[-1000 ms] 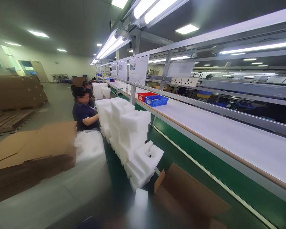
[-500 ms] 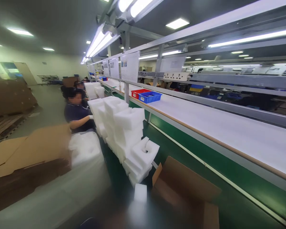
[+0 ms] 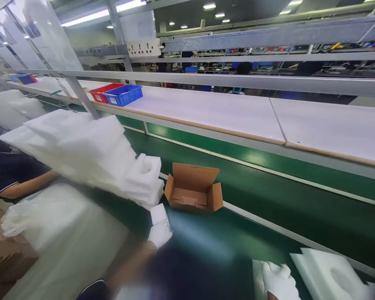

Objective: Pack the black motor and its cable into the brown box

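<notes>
My left hand (image 3: 160, 235), in a white glove, is closed around a small white block (image 3: 158, 213), which looks like foam. It is just in front of an open brown cardboard box (image 3: 192, 183) on the green work surface. At the lower right my right hand (image 3: 279, 280), also gloved, has its fingers curled at the edge of a pale flat piece (image 3: 258, 278); its kind is unclear. Beside that hand lie white foam pieces (image 3: 334, 273), one with a round hollow. A tall stack of white foam inserts (image 3: 90, 150) stands left of the box.
A white shelf (image 3: 212, 110) runs along the back, carrying a blue bin (image 3: 125, 96) and a red bin (image 3: 96, 92). A socket strip (image 3: 143, 48) hangs above. At left are a co-worker's arm (image 3: 28, 185) and a large translucent plastic bag (image 3: 68, 237).
My view has swung to the right, so the foam stack and bins now sit further left. My right hand and the foam pieces beside it have come into view.
</notes>
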Tool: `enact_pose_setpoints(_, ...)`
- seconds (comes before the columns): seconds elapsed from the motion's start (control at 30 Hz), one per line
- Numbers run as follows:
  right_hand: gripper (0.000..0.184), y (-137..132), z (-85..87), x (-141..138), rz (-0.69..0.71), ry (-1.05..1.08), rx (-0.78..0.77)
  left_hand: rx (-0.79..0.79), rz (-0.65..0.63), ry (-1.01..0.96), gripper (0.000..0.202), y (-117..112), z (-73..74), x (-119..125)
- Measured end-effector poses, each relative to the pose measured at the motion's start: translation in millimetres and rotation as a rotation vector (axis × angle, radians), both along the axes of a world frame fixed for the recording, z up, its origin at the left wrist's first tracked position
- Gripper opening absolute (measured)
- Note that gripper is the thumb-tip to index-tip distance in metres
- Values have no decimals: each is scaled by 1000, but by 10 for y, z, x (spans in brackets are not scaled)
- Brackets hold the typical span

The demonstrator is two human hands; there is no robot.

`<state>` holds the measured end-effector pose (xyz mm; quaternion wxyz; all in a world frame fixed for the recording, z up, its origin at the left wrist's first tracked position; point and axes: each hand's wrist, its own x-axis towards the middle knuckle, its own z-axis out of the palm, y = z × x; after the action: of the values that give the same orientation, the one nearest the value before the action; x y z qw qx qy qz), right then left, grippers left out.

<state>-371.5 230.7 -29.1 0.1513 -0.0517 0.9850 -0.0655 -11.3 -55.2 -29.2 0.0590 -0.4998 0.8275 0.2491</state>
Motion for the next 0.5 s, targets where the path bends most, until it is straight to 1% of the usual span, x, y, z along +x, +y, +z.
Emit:
enact_pose_setpoints(0.07, 80, -26, -1, -2, 3, 22, 20, -9, 11, 23, 38, -1, 2, -1)
enact_pose_setpoints(0.13, 79, -27, 5, -10, 3, 12, 39, -10, 22, 39, 38, 5, -2, -4)
enact_pose_setpoints(0.33, 58, 33, -25, -43, 36, -1, 82, 6, 39, 53, 39, 26, -22, 7)
enact_pose_setpoints(0.5, 55, 46, -5, -66, 62, 70, 59, 39, 5, 39, 42, 12, 0, 9)
